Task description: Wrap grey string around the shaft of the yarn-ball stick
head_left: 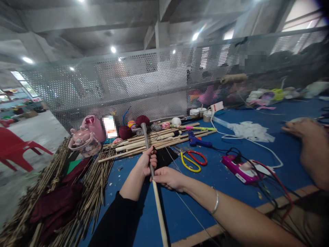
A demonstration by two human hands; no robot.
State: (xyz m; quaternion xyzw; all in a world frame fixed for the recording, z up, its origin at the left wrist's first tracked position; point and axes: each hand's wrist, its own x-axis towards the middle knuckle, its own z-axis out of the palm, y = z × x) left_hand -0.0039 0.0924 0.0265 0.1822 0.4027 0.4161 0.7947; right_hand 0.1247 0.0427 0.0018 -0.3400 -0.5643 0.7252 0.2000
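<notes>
My left hand (147, 160) is closed around a long wooden stick (158, 202) that points away from me over the blue table (205, 192). The stick's far part is wrapped in grey thread and ends near a dark red yarn ball (142, 120). My right hand (168, 177) pinches the stick just below the left hand, a bangle on its wrist. A thin thread runs from the hands back toward me.
Bamboo sticks (154, 140) lie across the table's far side with yarn balls. Scissors (193, 160), a blue glue gun (196, 140), a pink device (238, 169) with cables and white cloth (250, 131) lie right. Another person's hand (307, 132) is at the right edge. Twig bundles (59, 199) sit left.
</notes>
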